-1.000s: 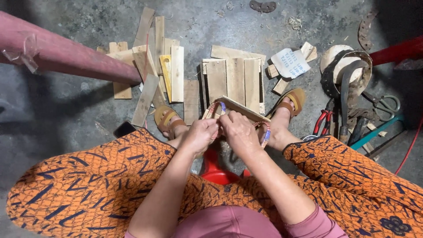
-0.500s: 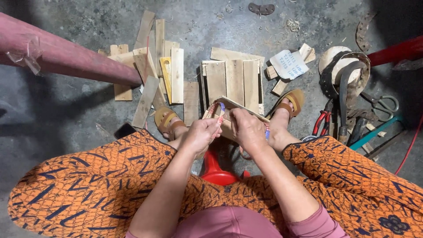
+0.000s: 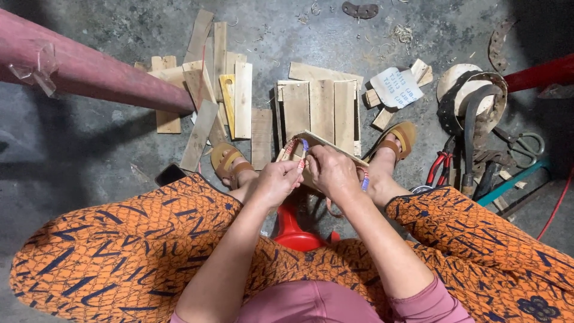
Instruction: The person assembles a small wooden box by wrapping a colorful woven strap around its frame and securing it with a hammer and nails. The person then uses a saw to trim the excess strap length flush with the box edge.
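A thin wooden slat [image 3: 335, 148] sits tilted above the knees, over a red stool [image 3: 294, 230]. The left hand [image 3: 276, 181] pinches its near end, fingers closed on it; the right hand [image 3: 333, 172] clasps its middle from above. Beyond them, flat wood pieces [image 3: 320, 107] lie on the concrete floor [image 3: 89, 143], with red-handled pliers [image 3: 439, 164] and scissors [image 3: 526, 143] to the right.

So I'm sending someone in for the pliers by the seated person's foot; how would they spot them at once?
Start from the person's right foot in the tan sandal on the grey concrete floor. Just to the right of it lies a heap of dark straps and tools. The pliers lie at its near left edge, the only thing there with bright red handles.
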